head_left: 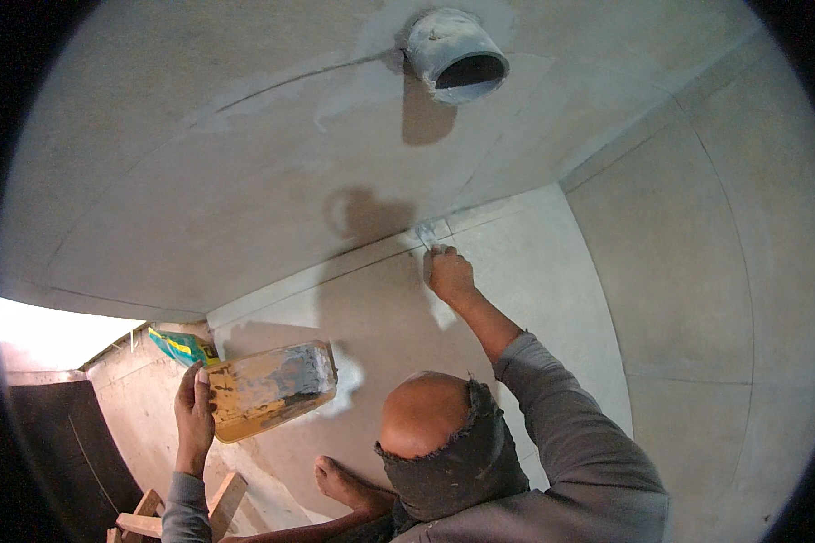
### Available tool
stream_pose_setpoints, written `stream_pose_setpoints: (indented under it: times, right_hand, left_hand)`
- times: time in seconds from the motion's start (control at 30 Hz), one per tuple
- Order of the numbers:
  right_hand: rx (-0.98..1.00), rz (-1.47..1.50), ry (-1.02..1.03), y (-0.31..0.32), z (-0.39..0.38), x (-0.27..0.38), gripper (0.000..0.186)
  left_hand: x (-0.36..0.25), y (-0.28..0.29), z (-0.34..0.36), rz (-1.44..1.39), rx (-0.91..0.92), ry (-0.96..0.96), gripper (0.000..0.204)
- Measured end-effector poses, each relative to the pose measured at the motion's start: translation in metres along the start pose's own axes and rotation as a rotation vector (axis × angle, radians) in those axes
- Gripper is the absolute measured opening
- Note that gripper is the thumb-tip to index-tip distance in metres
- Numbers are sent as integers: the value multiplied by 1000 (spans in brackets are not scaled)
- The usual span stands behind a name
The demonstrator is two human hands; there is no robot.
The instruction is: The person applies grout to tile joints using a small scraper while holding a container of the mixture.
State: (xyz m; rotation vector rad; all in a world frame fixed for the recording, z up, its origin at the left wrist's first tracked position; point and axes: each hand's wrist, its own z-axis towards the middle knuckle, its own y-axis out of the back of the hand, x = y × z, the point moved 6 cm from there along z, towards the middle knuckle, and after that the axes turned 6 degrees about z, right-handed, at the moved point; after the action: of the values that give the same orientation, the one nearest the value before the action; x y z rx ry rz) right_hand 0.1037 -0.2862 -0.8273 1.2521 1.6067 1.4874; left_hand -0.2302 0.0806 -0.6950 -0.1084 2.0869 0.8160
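My left hand (196, 398) grips the near left edge of a shallow yellow-orange rectangular tray (235, 421), thumb over the rim. Grey paste is smeared across the tray's inside. Further off, my right hand (449, 273) is closed round a small putty knife (426, 235), whose handle is mostly hidden by the fingers. Its pale, paste-covered blade meets the joint where the grey wall (272, 172) joins the strip of floor tile (507, 217).
A grey pipe stub (457, 59) juts from the wall above. Beyond the tray lies a green and yellow bag (181, 347). Wooden pieces (226, 498) stand at lower left. My bent knee (424, 414) and bare foot (344, 481) are between my arms. A tiled wall (697, 271) rises at right.
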Motion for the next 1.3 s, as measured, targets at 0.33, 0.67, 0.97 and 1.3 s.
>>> stream_pose_setpoints:
  times: [0.33,0.67,0.97,1.3]
  right_hand:
    - [-118,-34,7,12,5,-25,23]
    - [-151,86,43,-16,-8,15,29]
    - [-73,70,106,-12,-7,41,39]
    - [-111,103,48,-47,-13,51,36]
  left_hand:
    - [-7,-6,2,0,5,-26,56]
    - [-5,-3,-2,-4,-43,22,51]
    - [10,6,0,46,-35,7,51]
    - [16,4,4,22,-3,21,54]
